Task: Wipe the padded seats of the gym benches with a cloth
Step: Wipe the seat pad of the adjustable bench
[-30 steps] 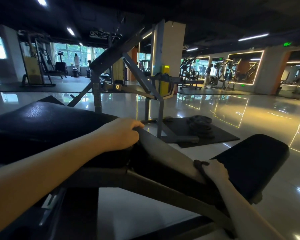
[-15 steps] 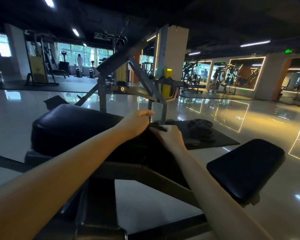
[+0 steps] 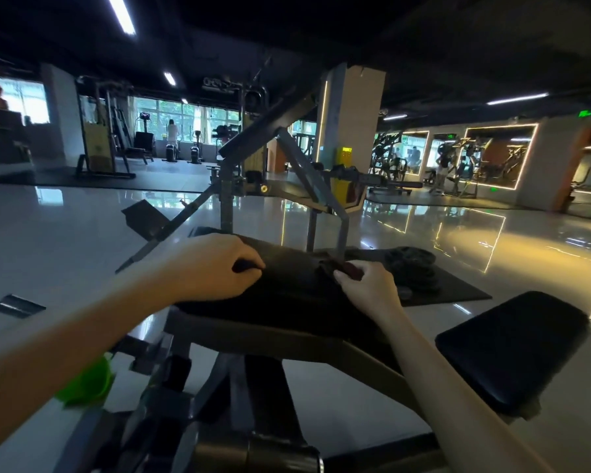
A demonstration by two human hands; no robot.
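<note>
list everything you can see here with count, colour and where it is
padded seat: 1, black, centre, under both hands
second pad: 1, black, lower right, apart from the hands
cloth: 1, dark reddish, on the padded seat at the right hand
bench frame: 1, grey metal, beneath and behind the pads
weight plates: stack, count unclear, black, on the floor mat
floor mat: 1, black, behind the bench
green object: 1, bright green, lower left, blurred
pillar: 1, pale, behind the frame
left hand: 1, rests on the padded seat, fingers curled
right hand: 1, pinches the cloth
</note>
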